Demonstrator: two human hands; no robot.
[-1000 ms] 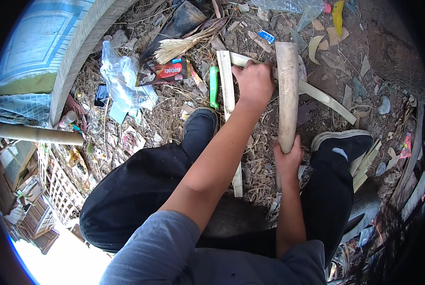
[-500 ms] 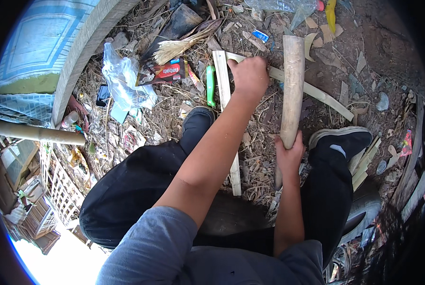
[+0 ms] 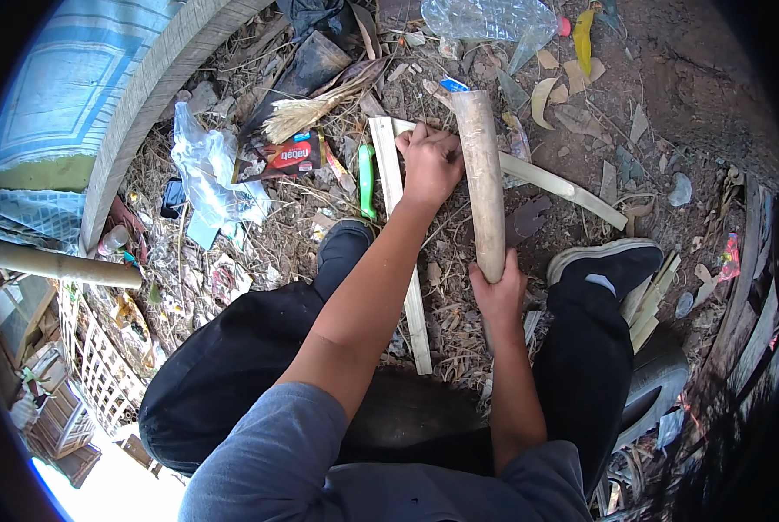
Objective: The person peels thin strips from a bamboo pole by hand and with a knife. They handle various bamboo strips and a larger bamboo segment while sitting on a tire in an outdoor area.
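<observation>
Right hand (image 3: 499,291) is clamped round the bottom end of the bamboo piece (image 3: 482,183), which stands tilted over the littered ground between the shoes. Left hand (image 3: 430,161) is curled against its upper side. Looks risky: one slip and it could twist free onto those knuckles.

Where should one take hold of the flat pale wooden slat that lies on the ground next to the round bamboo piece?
Probably at the far end of the wooden slat, coming from the left hand side. That end lies bare on the litter, while the middle passes under the forearm. The slat is thin and flat, so pinch it across its narrow edges.
</observation>
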